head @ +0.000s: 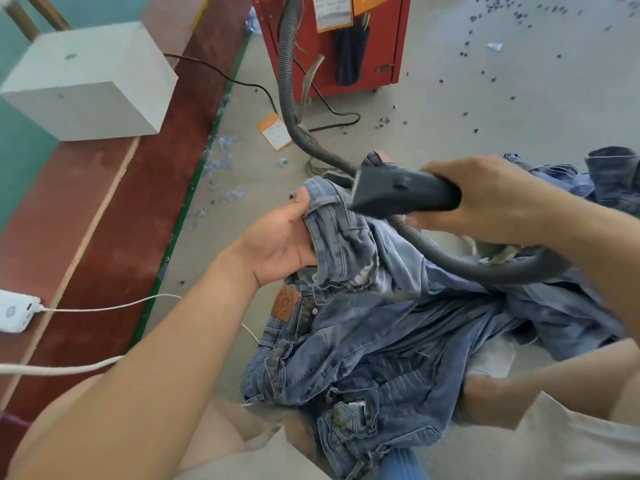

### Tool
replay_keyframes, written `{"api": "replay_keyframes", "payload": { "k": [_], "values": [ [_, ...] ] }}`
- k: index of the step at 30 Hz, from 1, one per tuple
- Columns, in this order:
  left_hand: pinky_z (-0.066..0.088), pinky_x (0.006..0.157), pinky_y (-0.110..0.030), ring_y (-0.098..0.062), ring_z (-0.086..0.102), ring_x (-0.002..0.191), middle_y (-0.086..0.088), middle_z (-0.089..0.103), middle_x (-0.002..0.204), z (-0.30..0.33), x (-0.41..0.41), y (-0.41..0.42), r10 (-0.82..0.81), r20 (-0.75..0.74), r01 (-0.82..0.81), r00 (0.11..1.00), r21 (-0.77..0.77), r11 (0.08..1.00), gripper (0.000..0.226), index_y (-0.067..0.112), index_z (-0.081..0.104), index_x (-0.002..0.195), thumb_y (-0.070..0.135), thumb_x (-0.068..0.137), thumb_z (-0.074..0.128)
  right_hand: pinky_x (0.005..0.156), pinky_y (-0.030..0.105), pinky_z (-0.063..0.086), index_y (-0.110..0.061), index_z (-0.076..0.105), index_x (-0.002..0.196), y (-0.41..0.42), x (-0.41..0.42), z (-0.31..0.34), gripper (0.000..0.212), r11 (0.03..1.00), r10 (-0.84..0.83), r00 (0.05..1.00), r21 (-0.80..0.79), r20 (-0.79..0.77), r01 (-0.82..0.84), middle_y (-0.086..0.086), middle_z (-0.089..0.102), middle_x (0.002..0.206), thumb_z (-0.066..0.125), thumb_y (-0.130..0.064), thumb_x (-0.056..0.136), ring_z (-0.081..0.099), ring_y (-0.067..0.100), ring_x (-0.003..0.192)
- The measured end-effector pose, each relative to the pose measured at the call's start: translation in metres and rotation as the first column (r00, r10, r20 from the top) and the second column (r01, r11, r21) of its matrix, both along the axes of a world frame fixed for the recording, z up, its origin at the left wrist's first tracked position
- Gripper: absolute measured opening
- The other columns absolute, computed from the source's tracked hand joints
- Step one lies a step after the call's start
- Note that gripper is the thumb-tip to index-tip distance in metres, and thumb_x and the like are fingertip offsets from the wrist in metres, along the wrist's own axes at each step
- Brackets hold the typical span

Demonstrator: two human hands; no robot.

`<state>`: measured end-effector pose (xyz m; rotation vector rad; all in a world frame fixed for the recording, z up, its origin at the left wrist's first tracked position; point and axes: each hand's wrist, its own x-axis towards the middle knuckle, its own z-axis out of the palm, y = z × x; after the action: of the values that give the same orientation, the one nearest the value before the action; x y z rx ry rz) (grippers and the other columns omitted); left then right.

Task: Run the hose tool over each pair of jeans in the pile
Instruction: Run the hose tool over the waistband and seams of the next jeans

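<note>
**Hose nozzle held at a raised fold of jeans**

The right hand [485, 199] curled its fingers around the dark nozzle [401, 194] of the hose tool, gripping it at the narrow end with the wide mouth turned toward the left. The left hand [280, 244] gripped a fold of the light blue jeans [346, 237], thumb on top at the hem edge and fingers tucked under the cloth, lifting that fold up to the nozzle's mouth, which sat right against the denim.

The ribbed grey hose [289, 81] ran from the nozzle in two stretches: one looped down and to the right beneath the right wrist, over the denim, the other climbed away from the nozzle to the red cabinet [384, 39] beyond it.

Below the nozzle, nearer the person, lay the pile of jeans [381, 358] on the grey floor and across the person's lap, one pair showing a brown leather patch [285, 303] at its waistband. More dark denim [613, 174] lay just right of the nozzle, behind the right hand. Well left of the nozzle stood a white block [86, 81] on a red-brown surface.
</note>
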<state>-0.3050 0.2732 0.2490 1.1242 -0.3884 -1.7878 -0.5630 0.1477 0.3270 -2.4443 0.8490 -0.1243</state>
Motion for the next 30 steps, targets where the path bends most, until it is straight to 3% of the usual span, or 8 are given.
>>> {"api": "replay_keyframes", "payload": {
  "k": [3, 6, 10, 15, 19, 22, 27, 30],
  "values": [
    [0.049, 0.109, -0.053, -0.037, 0.055, 0.135, -0.019, 0.057, 0.146, 0.001, -0.002, -0.001, 0.030, -0.004, -0.030, 1.000, 0.007, 1.000, 0.064, 0.013, 0.053, 0.145, 0.055, 0.109, 0.021, 0.064, 0.018, 0.045, -0.035, 0.065, 0.097, 0.000, -0.008, -0.008, 0.021, 0.998, 0.061, 0.985, -0.017, -0.164, -0.065, -0.015, 0.065, 0.073, 0.073, -0.049, 0.085, 0.059, -0.002, 0.069],
    [0.042, 0.115, -0.056, -0.039, 0.051, 0.138, -0.019, 0.054, 0.149, 0.000, -0.009, -0.003, -0.046, 0.054, 0.046, 0.997, -0.007, 0.999, 0.069, 0.013, 0.047, 0.151, 0.061, 0.105, 0.026, 0.057, 0.015, 0.041, -0.036, 0.064, 0.094, 0.011, 0.000, -0.016, 0.016, 0.994, 0.105, 0.985, -0.015, -0.136, -0.108, -0.016, 0.060, 0.067, 0.073, -0.047, 0.086, 0.058, -0.007, 0.074],
    [0.051, 0.108, -0.050, -0.038, 0.057, 0.133, -0.020, 0.058, 0.146, 0.001, -0.006, -0.002, -0.027, 0.048, 0.026, 0.998, 0.010, 1.000, 0.066, 0.010, 0.049, 0.149, 0.055, 0.107, 0.028, 0.059, 0.014, 0.041, -0.038, 0.064, 0.096, 0.016, 0.007, -0.023, 0.016, 0.998, 0.053, 0.997, -0.024, -0.047, -0.054, -0.017, 0.063, 0.072, 0.074, -0.047, 0.087, 0.058, -0.008, 0.075],
    [0.050, 0.109, -0.045, -0.032, 0.060, 0.131, -0.018, 0.061, 0.143, 0.002, -0.005, -0.001, -0.034, 0.081, 0.033, 0.996, 0.017, 0.999, 0.068, 0.008, 0.055, 0.144, 0.055, 0.108, 0.022, 0.055, 0.014, 0.036, -0.042, 0.062, 0.092, 0.003, 0.002, -0.009, 0.017, 0.993, -0.116, 0.987, -0.014, 0.108, 0.118, -0.018, 0.064, 0.071, 0.076, -0.048, 0.084, 0.057, -0.013, 0.076],
    [0.054, 0.104, -0.045, -0.031, 0.064, 0.124, -0.019, 0.063, 0.139, 0.002, -0.010, -0.001, -0.026, 0.022, 0.026, 0.999, 0.008, 1.000, 0.070, 0.008, 0.057, 0.142, 0.056, 0.108, 0.018, 0.058, 0.011, 0.042, -0.042, 0.061, 0.084, 0.006, 0.002, 0.000, 0.015, 1.000, 0.020, 1.000, 0.013, -0.023, -0.019, -0.034, 0.062, 0.078, 0.077, -0.043, 0.083, 0.059, -0.011, 0.071],
    [0.055, 0.101, -0.047, -0.034, 0.062, 0.128, -0.022, 0.060, 0.142, 0.000, -0.015, 0.001, -0.075, -0.027, 0.075, 0.997, -0.004, 0.997, 0.073, 0.009, 0.056, 0.145, 0.058, 0.107, 0.018, 0.061, 0.013, 0.042, -0.033, 0.066, 0.091, 0.020, 0.012, -0.007, 0.015, 0.993, 0.112, 0.991, -0.021, -0.076, -0.114, -0.017, 0.063, 0.070, 0.074, -0.044, 0.085, 0.058, -0.004, 0.070],
    [0.055, 0.100, -0.048, -0.033, 0.064, 0.123, -0.020, 0.059, 0.142, 0.001, -0.017, 0.003, -0.047, -0.074, 0.045, 0.996, -0.029, 0.999, 0.066, 0.010, 0.059, 0.142, 0.054, 0.109, 0.023, 0.054, 0.007, 0.042, -0.033, 0.065, 0.095, 0.014, 0.017, 0.001, 0.015, 0.993, -0.081, 0.984, 0.093, 0.158, 0.066, -0.021, 0.065, 0.068, 0.077, -0.039, 0.087, 0.061, -0.008, 0.064],
    [0.052, 0.106, -0.047, -0.035, 0.058, 0.132, -0.021, 0.057, 0.146, 0.002, -0.006, 0.001, 0.018, -0.073, -0.020, 0.997, -0.030, 0.999, 0.069, 0.005, 0.056, 0.144, 0.054, 0.108, 0.023, 0.051, 0.023, 0.041, -0.031, 0.062, 0.086, -0.004, 0.005, 0.007, 0.017, 0.993, -0.112, 0.990, 0.047, 0.082, 0.108, -0.022, 0.064, 0.069, 0.078, -0.039, 0.085, 0.060, -0.004, 0.062]
  ]
}}
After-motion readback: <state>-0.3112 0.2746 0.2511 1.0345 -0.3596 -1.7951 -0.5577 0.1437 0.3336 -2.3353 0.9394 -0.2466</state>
